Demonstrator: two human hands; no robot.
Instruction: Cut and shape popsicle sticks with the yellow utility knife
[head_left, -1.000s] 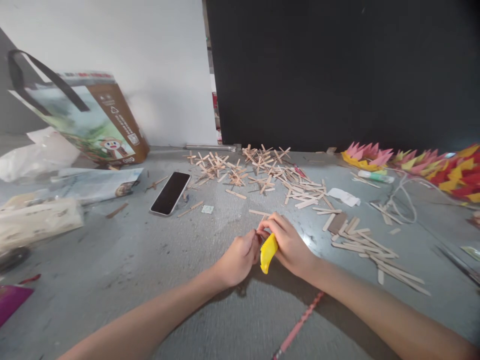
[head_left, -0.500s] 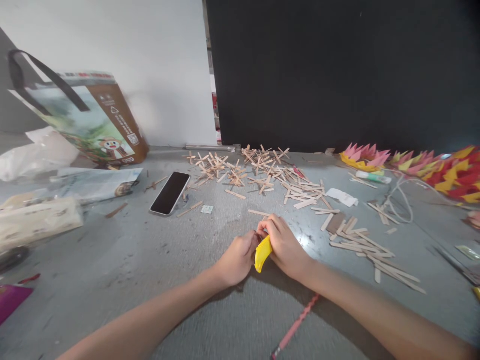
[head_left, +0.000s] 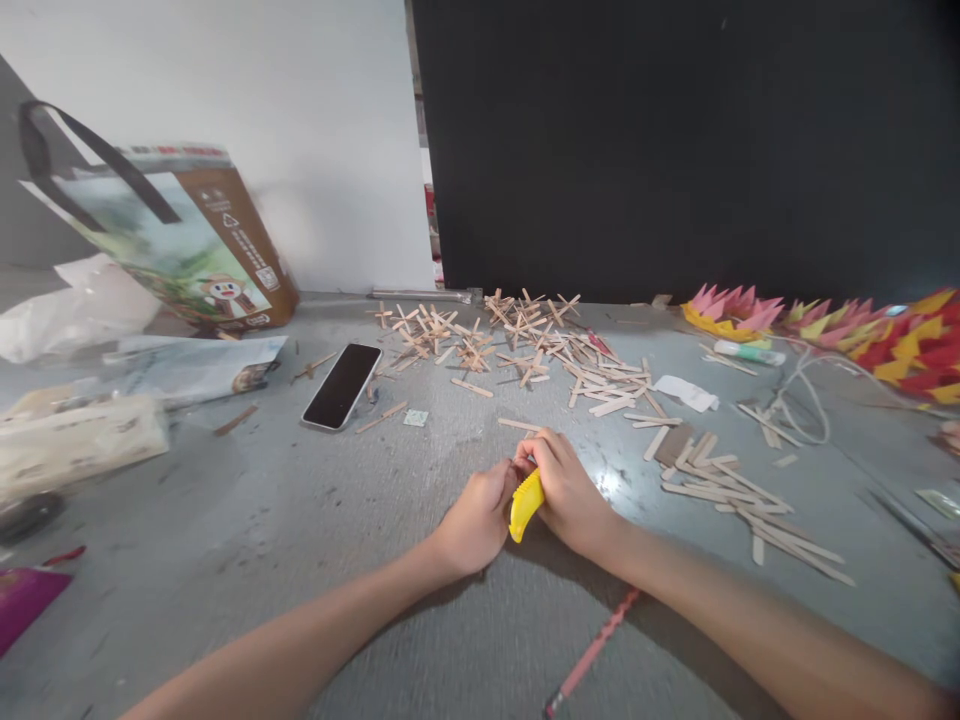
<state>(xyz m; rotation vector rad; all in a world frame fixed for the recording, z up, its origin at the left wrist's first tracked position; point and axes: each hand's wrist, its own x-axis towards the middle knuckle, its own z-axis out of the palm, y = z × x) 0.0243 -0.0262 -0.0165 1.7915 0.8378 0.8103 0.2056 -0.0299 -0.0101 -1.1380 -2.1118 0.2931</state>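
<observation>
My right hand (head_left: 574,495) is closed around a yellow utility knife (head_left: 526,505). Its ridged handle sticks out of the fist toward me, and the blade end is hidden by my fingers. Pressed close against it, my left hand (head_left: 476,520) is closed with thumb and fingers pinched; whatever it holds is hidden. Just beyond my fingertips lies a loose wooden craft stick (head_left: 519,425). A pink twisted pencil (head_left: 592,655) lies on the table below my right forearm.
Crossed craft sticks (head_left: 435,335) are heaped at the back, with loose sticks (head_left: 735,490) at right. A phone (head_left: 341,388) and a carton bag (head_left: 202,240) stand left. Folded paper flowers (head_left: 731,315), a glue stick (head_left: 750,352) and a white cable (head_left: 802,400) lie far right.
</observation>
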